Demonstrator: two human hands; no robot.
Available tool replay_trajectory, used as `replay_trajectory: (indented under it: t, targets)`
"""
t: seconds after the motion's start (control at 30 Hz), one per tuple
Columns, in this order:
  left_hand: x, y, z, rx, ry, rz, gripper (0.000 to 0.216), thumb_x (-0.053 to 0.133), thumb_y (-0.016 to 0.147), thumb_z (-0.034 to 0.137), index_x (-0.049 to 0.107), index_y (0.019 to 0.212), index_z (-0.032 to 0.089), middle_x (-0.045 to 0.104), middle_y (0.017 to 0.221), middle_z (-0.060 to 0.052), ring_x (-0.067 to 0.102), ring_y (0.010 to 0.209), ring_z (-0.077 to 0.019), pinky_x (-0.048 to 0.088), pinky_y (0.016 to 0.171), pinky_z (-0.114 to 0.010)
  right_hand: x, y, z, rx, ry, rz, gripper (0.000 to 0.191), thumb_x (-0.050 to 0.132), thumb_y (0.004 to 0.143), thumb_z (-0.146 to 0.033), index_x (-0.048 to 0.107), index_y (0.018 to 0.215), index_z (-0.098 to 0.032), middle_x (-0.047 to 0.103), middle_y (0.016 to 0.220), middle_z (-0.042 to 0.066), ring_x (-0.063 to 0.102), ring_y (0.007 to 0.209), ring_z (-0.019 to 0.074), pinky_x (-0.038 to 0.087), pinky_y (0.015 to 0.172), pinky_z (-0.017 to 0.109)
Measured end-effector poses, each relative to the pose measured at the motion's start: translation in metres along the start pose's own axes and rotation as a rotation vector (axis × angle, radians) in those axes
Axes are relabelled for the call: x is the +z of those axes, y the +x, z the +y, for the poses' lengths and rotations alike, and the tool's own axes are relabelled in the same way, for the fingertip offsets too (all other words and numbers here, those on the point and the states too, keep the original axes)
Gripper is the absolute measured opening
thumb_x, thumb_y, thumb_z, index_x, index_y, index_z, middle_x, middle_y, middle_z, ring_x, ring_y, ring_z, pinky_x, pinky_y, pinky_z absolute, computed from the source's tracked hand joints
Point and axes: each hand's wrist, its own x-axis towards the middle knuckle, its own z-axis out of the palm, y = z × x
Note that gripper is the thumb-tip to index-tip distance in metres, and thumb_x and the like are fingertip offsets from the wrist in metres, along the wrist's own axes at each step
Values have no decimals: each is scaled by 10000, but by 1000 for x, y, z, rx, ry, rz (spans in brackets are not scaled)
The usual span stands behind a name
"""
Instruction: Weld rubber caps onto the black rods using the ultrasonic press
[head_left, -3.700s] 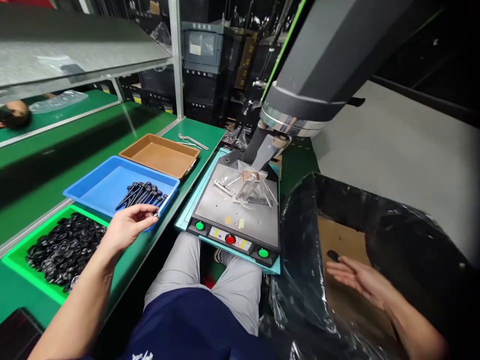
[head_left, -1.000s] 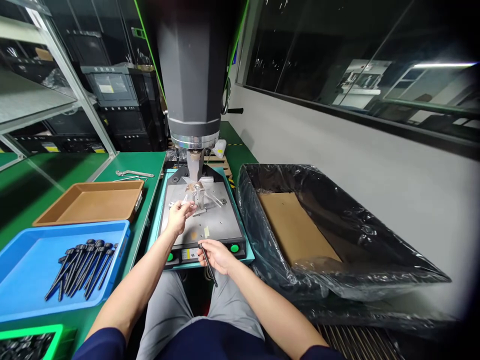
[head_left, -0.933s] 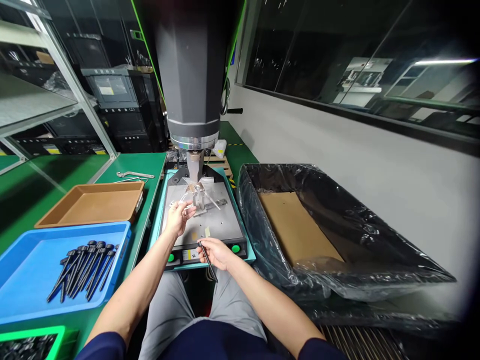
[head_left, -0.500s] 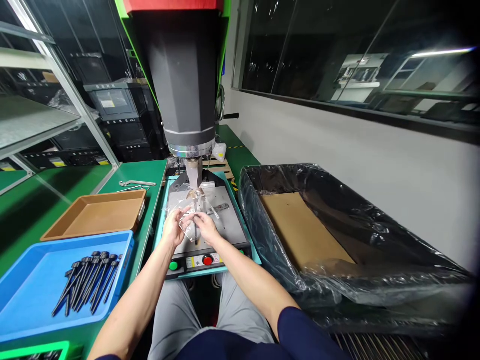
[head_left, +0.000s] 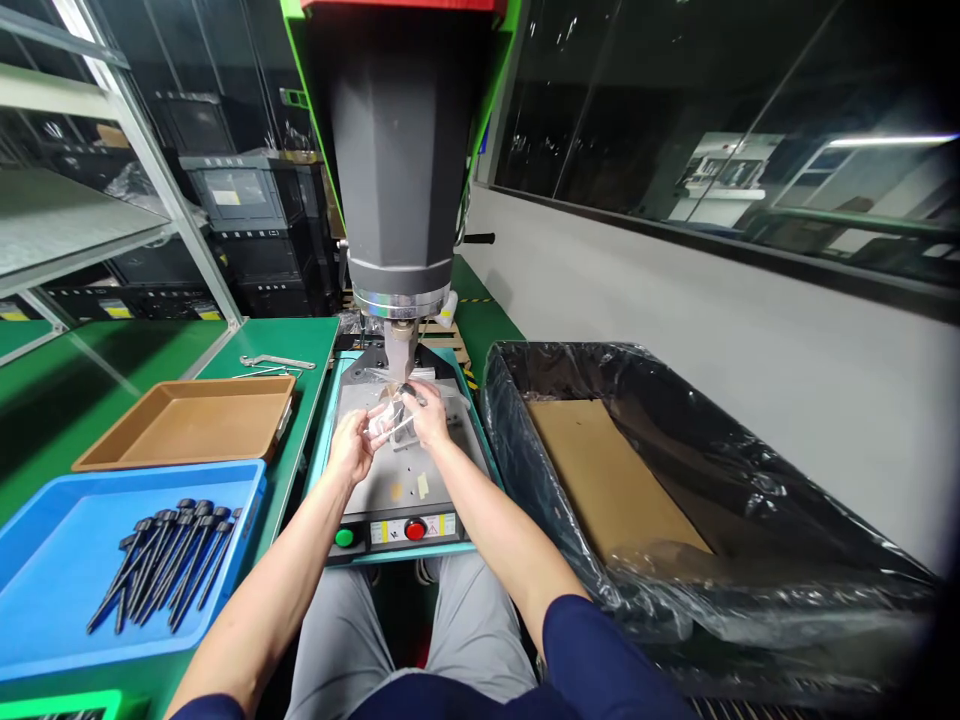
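Observation:
Both hands are on the grey metal plate (head_left: 397,480) of the press, right under its horn (head_left: 400,350). My right hand (head_left: 430,416) pinches the black head of a rod (head_left: 406,390) at the small fixture there; the rest of the rod is hidden. Beside the fixture, my left hand (head_left: 348,447) curls its fingers round the crumpled clear plastic film (head_left: 384,418) that wraps the fixture. The two hands almost touch.
The press's dark column (head_left: 397,180) hangs over the plate, with a green button (head_left: 344,537) and a red button (head_left: 415,529) at the front. On the left are a blue tray (head_left: 60,520) of several black rods (head_left: 165,562), a brown tray (head_left: 187,420) and a wrench (head_left: 277,361). A bag-lined carton (head_left: 675,480) stands at the right.
My right hand carried the black rod from the plate's front edge up to the fixture under the horn. My left hand stayed by the clear film and closed on it.

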Motion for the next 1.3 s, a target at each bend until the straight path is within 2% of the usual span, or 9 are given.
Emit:
replay_trajectory:
  t: [0.1,0.2,0.37,0.57,0.83,0.97,1.1,1.2,1.3]
  targets:
    - [0,2,2,13,13,-34,234,680,772,230,452,804,188,712,1098,-120,733,715,-204,530,444,-201,4,9,2,132,98,-71,343,707,687,-326,715,1007,-204,676,1113,68,609,1051,229,464,980,372]
    - [-2,4,3,14,24,-27,220,672,779,231,458,800,188,714,1105,-119,733,722,-200,552,475,-217,0,17,4,243,188,-197,405,723,656,-328,691,1041,-207,709,1003,42,645,927,210,506,866,341]
    - [-7,9,1,3,26,-24,215,669,778,230,459,791,183,720,1086,-115,731,691,-196,550,467,-216,-7,27,2,164,150,-334,286,647,735,-394,712,935,-201,720,994,33,644,964,201,480,887,316]
    - [-10,14,-1,0,17,-19,249,688,763,247,449,802,188,722,1077,-114,732,687,-202,559,472,-228,0,30,3,223,106,-272,328,703,656,-366,664,923,-179,705,883,25,632,818,185,486,803,304]
    - [-10,15,2,11,47,-1,247,690,765,246,457,829,194,705,1129,-128,734,713,-214,556,469,-236,3,26,2,223,52,-198,352,751,606,-359,633,891,-191,679,877,10,617,832,187,490,805,311]
    - [-8,17,2,1,61,1,264,705,745,251,459,821,196,708,1113,-103,724,686,-190,548,457,-228,2,24,1,245,165,-265,383,729,674,-396,666,1008,-219,709,989,24,642,915,195,497,843,314]
    - [-9,17,0,9,69,7,270,722,719,253,476,815,196,711,1070,-88,708,669,-169,550,473,-232,2,18,2,219,246,-227,326,670,712,-388,700,973,-195,717,1005,47,643,944,211,496,856,325]
    - [-11,19,-1,38,115,30,257,730,700,268,496,770,187,697,1108,-102,710,764,-194,547,498,-238,1,17,5,302,339,-132,306,665,667,-322,699,939,-186,719,924,41,649,876,208,508,791,312]
    - [-12,28,5,112,173,43,234,750,655,189,518,673,174,655,1213,-96,671,1021,-253,559,595,-250,-3,27,6,422,408,-25,267,626,640,-249,685,892,-186,715,926,41,649,877,209,518,741,303]
